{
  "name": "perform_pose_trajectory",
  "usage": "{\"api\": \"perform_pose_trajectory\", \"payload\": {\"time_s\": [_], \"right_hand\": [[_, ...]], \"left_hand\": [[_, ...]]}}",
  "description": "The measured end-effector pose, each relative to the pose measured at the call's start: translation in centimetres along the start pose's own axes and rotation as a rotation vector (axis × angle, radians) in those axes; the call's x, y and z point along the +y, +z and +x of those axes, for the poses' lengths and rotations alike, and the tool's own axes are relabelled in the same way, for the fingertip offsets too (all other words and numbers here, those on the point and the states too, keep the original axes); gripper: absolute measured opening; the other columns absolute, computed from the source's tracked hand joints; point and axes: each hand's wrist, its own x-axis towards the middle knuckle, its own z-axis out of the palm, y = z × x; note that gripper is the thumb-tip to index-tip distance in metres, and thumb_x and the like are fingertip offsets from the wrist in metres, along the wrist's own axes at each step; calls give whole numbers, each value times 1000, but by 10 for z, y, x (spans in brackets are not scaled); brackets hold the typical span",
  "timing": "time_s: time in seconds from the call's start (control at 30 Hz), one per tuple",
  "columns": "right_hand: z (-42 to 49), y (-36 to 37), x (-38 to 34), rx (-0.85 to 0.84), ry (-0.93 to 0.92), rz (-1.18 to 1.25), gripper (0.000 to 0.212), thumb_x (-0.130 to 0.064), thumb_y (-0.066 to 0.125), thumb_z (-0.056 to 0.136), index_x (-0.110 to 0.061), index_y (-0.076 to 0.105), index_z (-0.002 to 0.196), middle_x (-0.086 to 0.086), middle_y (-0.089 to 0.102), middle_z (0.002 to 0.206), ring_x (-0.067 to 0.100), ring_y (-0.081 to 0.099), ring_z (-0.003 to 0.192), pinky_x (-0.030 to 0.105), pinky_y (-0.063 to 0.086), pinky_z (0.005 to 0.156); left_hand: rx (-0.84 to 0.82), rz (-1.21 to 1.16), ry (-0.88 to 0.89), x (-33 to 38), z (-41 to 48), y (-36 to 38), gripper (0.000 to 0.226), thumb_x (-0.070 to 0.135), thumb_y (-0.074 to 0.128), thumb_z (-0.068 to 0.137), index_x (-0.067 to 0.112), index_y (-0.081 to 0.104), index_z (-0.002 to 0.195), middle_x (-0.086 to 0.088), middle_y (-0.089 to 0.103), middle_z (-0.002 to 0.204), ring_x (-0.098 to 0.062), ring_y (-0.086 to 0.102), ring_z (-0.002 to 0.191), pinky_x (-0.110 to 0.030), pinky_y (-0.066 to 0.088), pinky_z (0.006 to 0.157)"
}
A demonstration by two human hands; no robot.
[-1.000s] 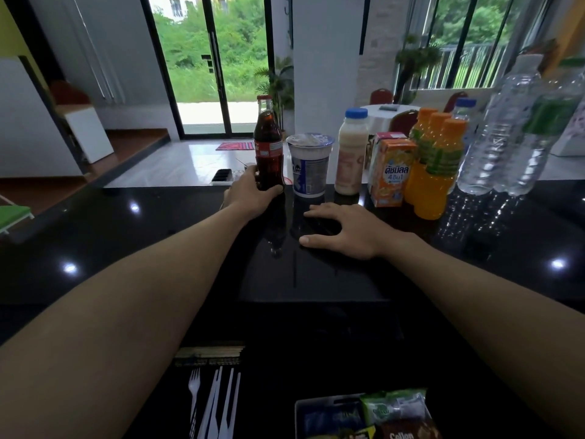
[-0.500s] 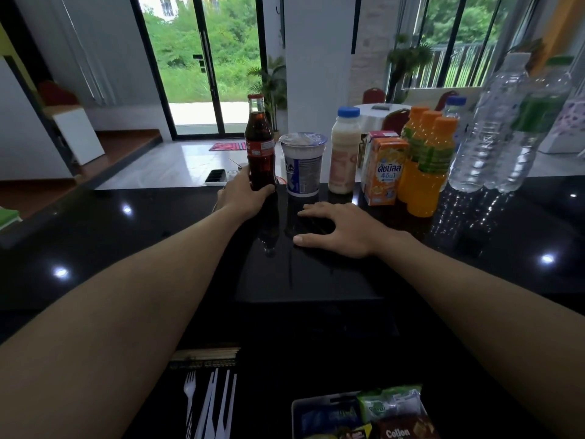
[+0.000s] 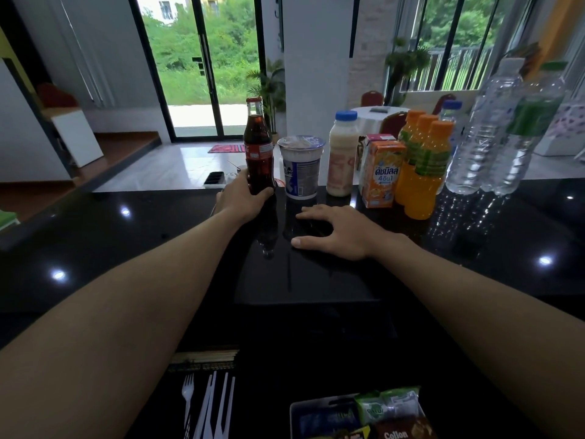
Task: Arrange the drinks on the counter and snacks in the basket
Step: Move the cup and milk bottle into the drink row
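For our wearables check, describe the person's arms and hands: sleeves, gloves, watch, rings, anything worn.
Nothing worn shows. The left forearm and right forearm are bare, no sleeve in frame. The left hand and right hand are ungloved; no watch, bracelet or ring is visible on the wrists or the fingers that show.

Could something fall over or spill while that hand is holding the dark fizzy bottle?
Maybe. The left hand grips the cola bottle low down; it is tall and narrow, so it might tip. The foil-lidded cup stands close beside it, so a nudge could knock that over. Both stand near the far edge of the counter, so a push might send one off.
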Motion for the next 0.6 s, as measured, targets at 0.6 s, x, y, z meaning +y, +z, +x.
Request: {"api": "perform_pose_trajectory", "payload": {"time_s": [0.6], "right_hand": [[2,1,3,-3,-8,7,91,-94,49,68,-47,43,146,-14,32,161,20,27,149,51,22,121]], "left_hand": [[-47,-15,-17,8,-15,-10,73,43,75,83,19,42,144,-5,57,139,-27,57,123,-43,46,103]]}}
